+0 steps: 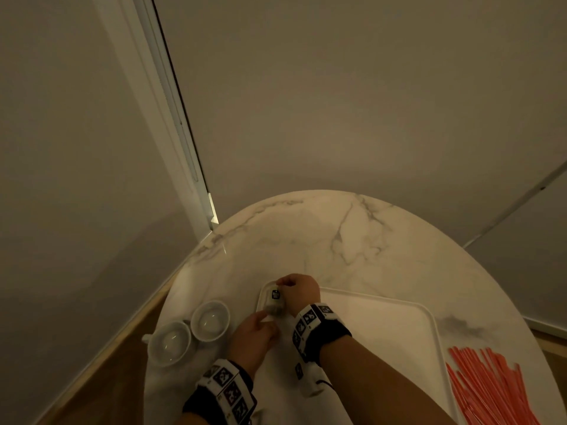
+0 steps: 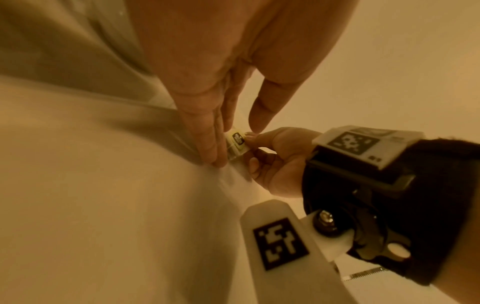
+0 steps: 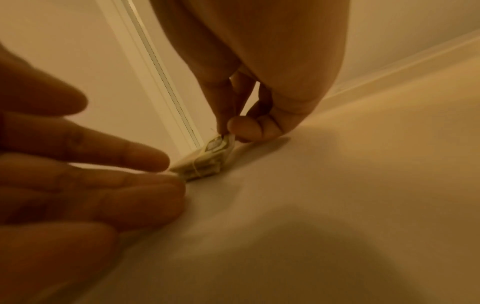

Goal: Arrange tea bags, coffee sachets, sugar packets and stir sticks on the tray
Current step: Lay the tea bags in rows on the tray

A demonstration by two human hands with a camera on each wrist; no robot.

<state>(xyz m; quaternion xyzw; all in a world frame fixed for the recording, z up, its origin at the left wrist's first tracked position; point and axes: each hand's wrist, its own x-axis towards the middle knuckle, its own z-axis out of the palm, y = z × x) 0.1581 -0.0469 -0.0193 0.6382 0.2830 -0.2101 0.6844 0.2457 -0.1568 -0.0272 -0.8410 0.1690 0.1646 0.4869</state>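
A tea bag (image 1: 275,303) with a dark printed tag lies in the far-left corner of the white tray (image 1: 383,320). My right hand (image 1: 285,285) pinches the tag end between thumb and finger, seen close up in the right wrist view (image 3: 228,132). The tea bag (image 3: 205,162) lies flat on the tray floor. My left hand (image 1: 267,322) reaches in from the left, its straight fingers (image 3: 155,160) touching the bag's near end. In the left wrist view the thumb stands apart from the fingers (image 2: 207,139) beside the tag (image 2: 236,140). A pile of orange-red stir sticks (image 1: 491,391) lies right of the tray.
Two white cups (image 1: 210,320) (image 1: 169,342) stand on the marble table (image 1: 337,234) just left of the tray. The table's far rim sits close to a wall and a white door frame (image 1: 184,133). Wooden floor shows at the lower left.
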